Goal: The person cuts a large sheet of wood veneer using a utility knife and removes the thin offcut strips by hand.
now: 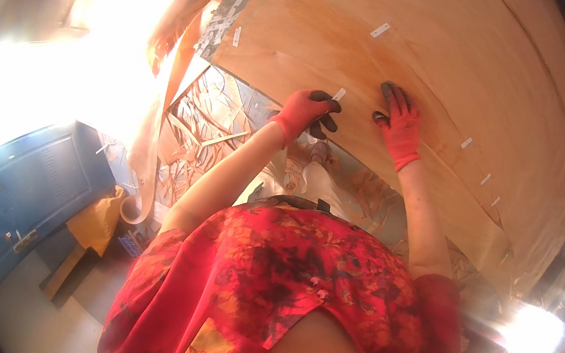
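Both my hands wear red gloves with dark, coated fingertips. My left hand (310, 113) is at the near left edge of a large tan wood veneer sheet (454, 68), its fingers closed in a pinch on a short strip of white tape (339, 95). To its right, my right hand (401, 125) lies flat on the veneer with fingers stretched out and nothing in them. Another white tape piece (380, 31) is stuck on the sheet farther off, and several more run along a seam at the right. A darker orange stain shows in the wood grain.
Several cut tape strips (223, 26) cluster at the worktop's far left corner. Thin veneer scraps (207, 118) litter the floor at left, beside a long curled veneer strip (144, 155). A blue panelled door (35, 195) and a yellow-brown sheet (97, 222) are farther left. Strong light glares at upper left.
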The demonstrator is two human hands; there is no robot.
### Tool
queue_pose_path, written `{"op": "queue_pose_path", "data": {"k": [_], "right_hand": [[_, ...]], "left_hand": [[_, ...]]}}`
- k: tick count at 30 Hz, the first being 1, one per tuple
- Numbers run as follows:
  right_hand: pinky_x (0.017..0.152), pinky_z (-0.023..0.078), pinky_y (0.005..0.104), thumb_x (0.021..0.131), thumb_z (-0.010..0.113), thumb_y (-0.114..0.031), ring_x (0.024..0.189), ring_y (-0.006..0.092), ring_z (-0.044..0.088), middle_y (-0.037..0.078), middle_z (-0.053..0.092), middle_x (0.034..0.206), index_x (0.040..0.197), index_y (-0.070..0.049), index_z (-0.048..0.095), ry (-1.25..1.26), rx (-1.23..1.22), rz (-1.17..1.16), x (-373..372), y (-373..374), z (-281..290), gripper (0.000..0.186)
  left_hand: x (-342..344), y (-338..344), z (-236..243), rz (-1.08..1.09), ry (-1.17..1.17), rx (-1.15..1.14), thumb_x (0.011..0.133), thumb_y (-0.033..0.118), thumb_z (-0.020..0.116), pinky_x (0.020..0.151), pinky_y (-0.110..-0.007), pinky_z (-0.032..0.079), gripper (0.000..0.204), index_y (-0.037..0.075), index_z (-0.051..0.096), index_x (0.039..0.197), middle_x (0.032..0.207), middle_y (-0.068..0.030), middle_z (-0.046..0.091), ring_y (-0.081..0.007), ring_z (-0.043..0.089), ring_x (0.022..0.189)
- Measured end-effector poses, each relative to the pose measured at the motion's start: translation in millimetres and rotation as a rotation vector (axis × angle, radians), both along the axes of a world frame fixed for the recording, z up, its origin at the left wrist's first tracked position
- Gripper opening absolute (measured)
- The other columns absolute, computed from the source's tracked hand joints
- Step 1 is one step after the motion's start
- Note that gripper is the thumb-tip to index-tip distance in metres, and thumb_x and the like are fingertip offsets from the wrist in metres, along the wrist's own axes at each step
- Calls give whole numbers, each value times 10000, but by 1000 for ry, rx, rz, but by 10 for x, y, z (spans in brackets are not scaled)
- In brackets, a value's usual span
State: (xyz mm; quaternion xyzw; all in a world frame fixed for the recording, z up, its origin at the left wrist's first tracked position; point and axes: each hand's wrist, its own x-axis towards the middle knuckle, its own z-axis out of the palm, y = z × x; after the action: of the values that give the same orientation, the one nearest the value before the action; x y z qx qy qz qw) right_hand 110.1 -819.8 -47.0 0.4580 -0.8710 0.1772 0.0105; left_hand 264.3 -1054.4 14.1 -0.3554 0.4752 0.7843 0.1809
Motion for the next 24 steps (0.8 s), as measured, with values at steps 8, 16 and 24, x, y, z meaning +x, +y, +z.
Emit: {"op": "queue_pose_path", "data": {"k": [8, 16, 24], "right_hand": [[1003, 398, 490, 856, 711, -188, 1393, 258, 435, -23, 478, 1557, 1534, -198, 444, 97, 26, 122, 46, -52, 36, 729], [1031, 387, 478, 923, 550, -81, 1481, 228, 315, -57, 375, 1623, 1611, -225, 303, 167, 471, 393, -39, -316, 226, 745], [1065, 389, 529, 963, 513, -152, 1459, 256, 360, -51, 339, 1642, 1547, -308, 414, 164, 443, 443, -80, -332, 41, 612]], "left_hand": [[-488, 209, -258, 106, -15, -4, 942, 194, 665, 496, -323, 555, 276, -41, 703, 1083, 830, -179, 743, -217, 663, 524], [-553, 178, -289, 120, -14, 11, 932, 186, 673, 563, -380, 626, 334, -101, 676, 1102, 885, -213, 749, -290, 739, 652], [-247, 199, -133, 57, -49, 28, 923, 193, 681, 678, -406, 648, 332, -100, 673, 1079, 884, -211, 753, -303, 754, 717]]}}
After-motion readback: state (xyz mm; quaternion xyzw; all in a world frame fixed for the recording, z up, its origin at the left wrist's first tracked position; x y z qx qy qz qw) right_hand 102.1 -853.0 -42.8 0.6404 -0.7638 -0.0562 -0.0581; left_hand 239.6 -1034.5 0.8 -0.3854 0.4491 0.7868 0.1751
